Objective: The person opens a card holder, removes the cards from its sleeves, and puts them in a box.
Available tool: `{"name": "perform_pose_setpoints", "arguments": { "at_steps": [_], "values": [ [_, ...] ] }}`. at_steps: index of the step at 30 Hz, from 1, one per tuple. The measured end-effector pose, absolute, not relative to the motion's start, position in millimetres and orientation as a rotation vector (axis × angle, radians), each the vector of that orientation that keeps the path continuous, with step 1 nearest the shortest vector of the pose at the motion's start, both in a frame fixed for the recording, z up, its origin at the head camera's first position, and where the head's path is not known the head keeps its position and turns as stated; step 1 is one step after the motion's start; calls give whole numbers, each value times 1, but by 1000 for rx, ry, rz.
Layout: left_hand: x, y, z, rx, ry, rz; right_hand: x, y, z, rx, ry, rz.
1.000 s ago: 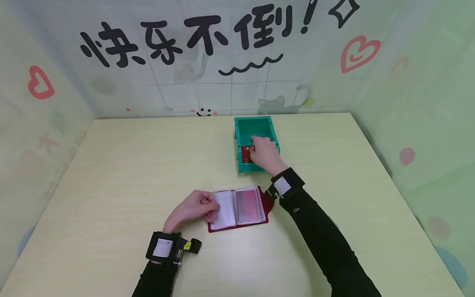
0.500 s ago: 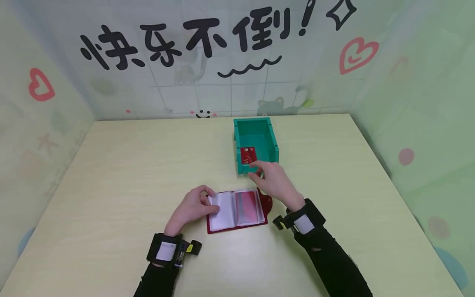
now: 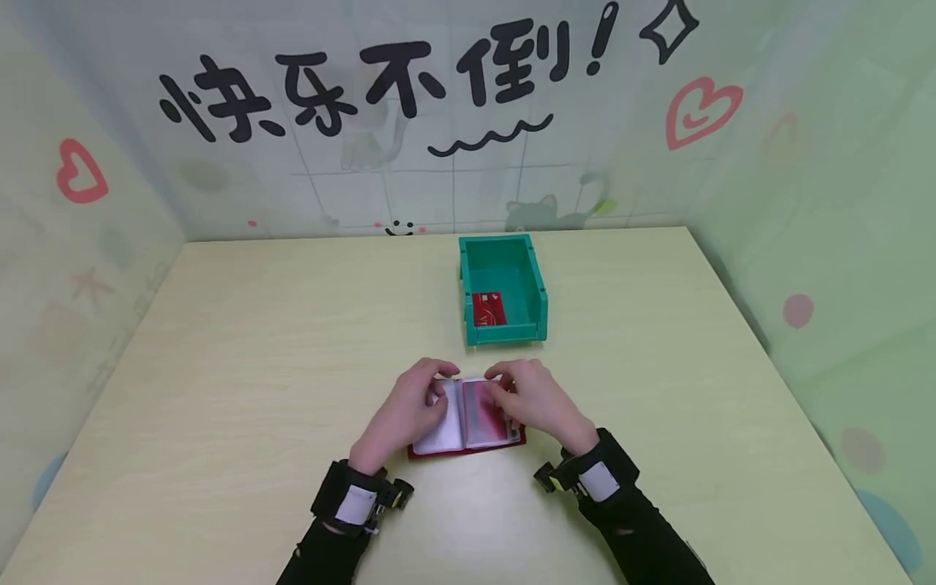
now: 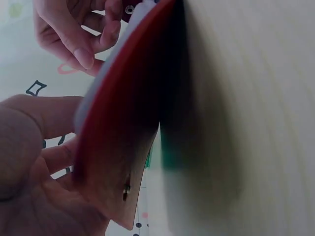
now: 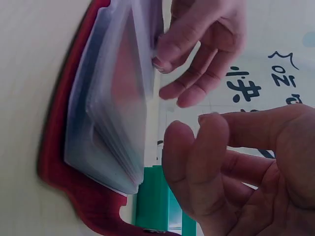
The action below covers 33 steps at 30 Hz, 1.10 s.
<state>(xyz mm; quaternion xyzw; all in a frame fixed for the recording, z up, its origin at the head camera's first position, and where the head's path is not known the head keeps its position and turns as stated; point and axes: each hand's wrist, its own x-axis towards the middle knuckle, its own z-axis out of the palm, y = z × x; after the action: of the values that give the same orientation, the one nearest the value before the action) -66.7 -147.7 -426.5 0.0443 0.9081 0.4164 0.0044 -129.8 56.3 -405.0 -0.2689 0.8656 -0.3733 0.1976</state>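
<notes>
An open card holder (image 3: pixel 444 432) with a dark red cover and clear plastic sleeves (image 5: pixel 115 103) lies on the table in the head view. A pink-red card or print (image 3: pixel 483 406) shows through its right-hand sleeve. My left hand (image 3: pixel 417 406) is over the left page, thumb (image 4: pixel 59 112) at the sleeve edge and fingers loosely bent on the upper side. My right hand (image 3: pixel 537 398) hovers over the right page with relaxed, bent fingers; nothing shows between them. In the left wrist view, part of the cover (image 4: pixel 110 191), with a metal snap, stands up off the table.
Behind the card holder stands a teal tray (image 3: pixel 543 313), with a red card (image 3: pixel 488 309) in its front left corner. The pale wooden table (image 3: pixel 256 366) is bounded by printed fabric walls (image 3: pixel 804 244) at the back and sides.
My right hand has come back from the teal tray to the card holder's right page. The left hand has shifted a little right and away from me. The red card stays in the tray.
</notes>
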Motion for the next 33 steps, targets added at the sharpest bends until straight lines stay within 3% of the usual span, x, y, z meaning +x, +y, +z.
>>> {"name": "perform_pose_setpoints", "arguments": {
  "at_steps": [33],
  "values": [
    [-84,-156,-448,256,2632,1395,-146,73,-465,-675,2357,-1467]
  ]
}}
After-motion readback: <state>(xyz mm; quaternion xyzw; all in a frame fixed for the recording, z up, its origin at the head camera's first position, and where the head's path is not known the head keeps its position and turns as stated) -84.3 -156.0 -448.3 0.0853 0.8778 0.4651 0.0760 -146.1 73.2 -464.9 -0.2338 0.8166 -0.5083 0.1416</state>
